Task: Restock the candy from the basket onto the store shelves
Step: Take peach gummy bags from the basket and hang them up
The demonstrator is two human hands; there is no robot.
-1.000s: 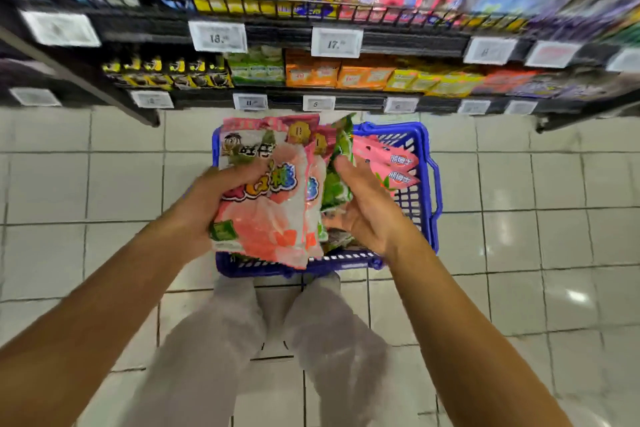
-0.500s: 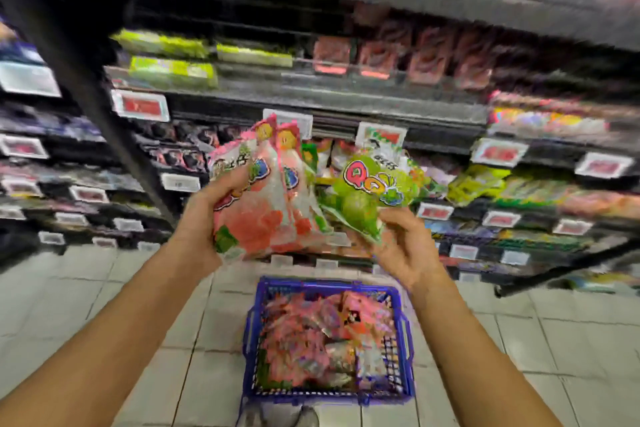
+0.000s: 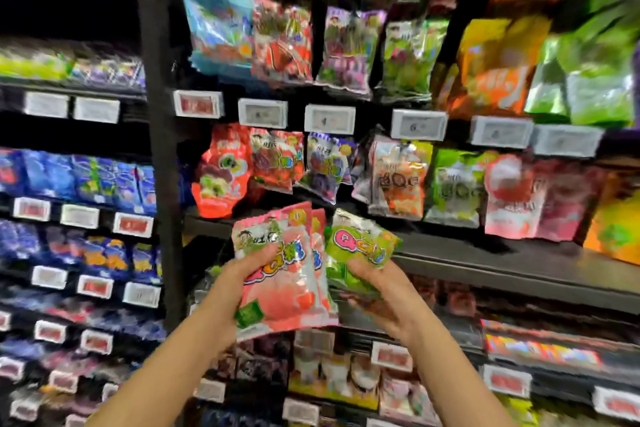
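Up close, two bare forearms reached toward blurred store shelves [image 3: 485, 263] crowded with candy bags. The left hand [image 3: 239, 274] gripped a small stack of pink peach gummy bags [image 3: 287, 291], thumb pressed across the front and fingers curled behind, holding them upright at the middle of the view. Just beside them, the right hand [image 3: 377, 291] held a green gummy bag [image 3: 360, 246] from below, fingers wrapped round its lower half; the green bag touched the pink stack's right edge. Both sets of bags sat in front of a dark shelf ledge. Above it hung rows of red, purple, orange and green candy bags [image 3: 394, 180], with white price tags [image 3: 329, 118] along each shelf edge.
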